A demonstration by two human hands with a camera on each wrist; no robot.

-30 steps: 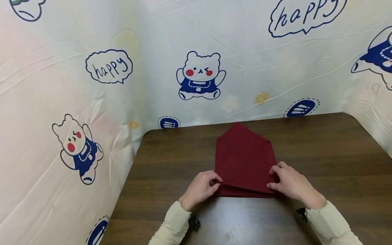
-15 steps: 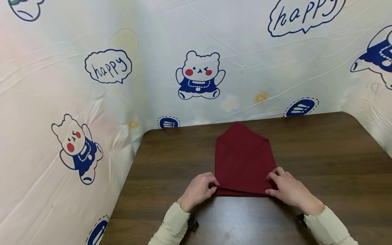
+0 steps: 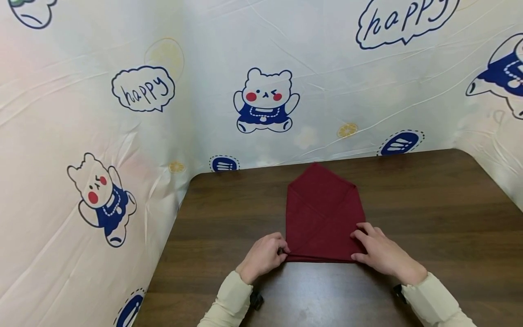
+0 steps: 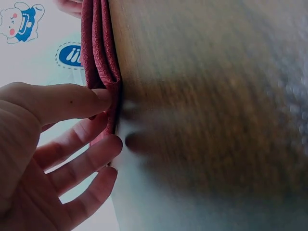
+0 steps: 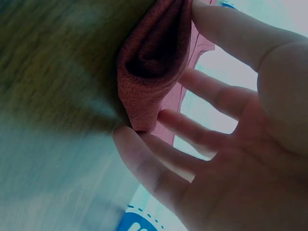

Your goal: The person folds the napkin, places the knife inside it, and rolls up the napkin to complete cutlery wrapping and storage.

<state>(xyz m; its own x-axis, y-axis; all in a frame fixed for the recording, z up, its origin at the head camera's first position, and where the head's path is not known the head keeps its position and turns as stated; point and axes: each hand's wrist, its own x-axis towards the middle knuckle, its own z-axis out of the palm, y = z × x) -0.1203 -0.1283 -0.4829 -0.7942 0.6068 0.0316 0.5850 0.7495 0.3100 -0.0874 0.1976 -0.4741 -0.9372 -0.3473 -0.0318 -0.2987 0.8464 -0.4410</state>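
Note:
A dark red cloth (image 3: pixel 324 218), folded in layers with a pointed far end, lies flat on the wooden table. At its near left corner, my left hand (image 3: pixel 265 255) pinches the folded edge between thumb and forefinger. In the left wrist view, the thumb presses the stacked folds (image 4: pixel 103 62) while the other fingers are bent beside them. My right hand (image 3: pixel 384 252) holds the near right corner, thumb at the front edge and fingers along the side. The right wrist view shows the open end of a rolled fold (image 5: pixel 149 72) between that thumb and the fingers.
The brown wooden table (image 3: pixel 229 204) extends around the cloth on all sides. Behind and to the left hangs a pale printed curtain (image 3: pixel 204 91) with bear drawings. A dark device (image 3: pixel 256 299) is strapped at the left wrist, and another (image 3: pixel 399 293) at the right.
The near flap of the cloth has come down toward the front edge, and the gap beneath it has narrowed. Both hands have shifted slightly to the left, with the left one also lower.

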